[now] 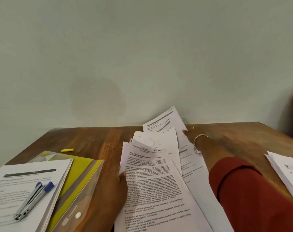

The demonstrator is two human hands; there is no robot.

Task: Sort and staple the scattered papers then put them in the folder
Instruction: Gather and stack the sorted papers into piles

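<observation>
**Scattered papers: sorting under way, stapling and filing not yet visible**

The scattered papers, white printed sheets fanned loosely across the middle of the brown wooden table [95,141], are in both hands at this moment. The left hand [121,183] grips the left edge of the fan of printed sheets [152,178], thumb on top of the front page. The right hand [191,135], reaching out from a dark red sleeve [249,190] with a silver bracelet [198,143] at the wrist, pinches the edge of the farthest white sheet [166,121], which stands lifted against the pale green wall [142,56].

Judging by how things lie, the sorting looks partly done. A squared white stack with a dark header bar [25,190] sits at the left, lying on a translucent yellow plastic folder with a snap button [78,186]; a grey metal stapler with blue tips [32,200] rests on top of that stack. Another white pile [286,171] lies at the right table edge, well apart from the fan. Whether either pile is stapled cannot be told.

The sheets in hand are uneven and overlapping, so they remain to be ordered and squared, then stapled. The folder appears closed beneath the stack, with nothing seen going into it. A small yellow highlighter-like stick [67,150] lies alone, farther back on the table.
</observation>
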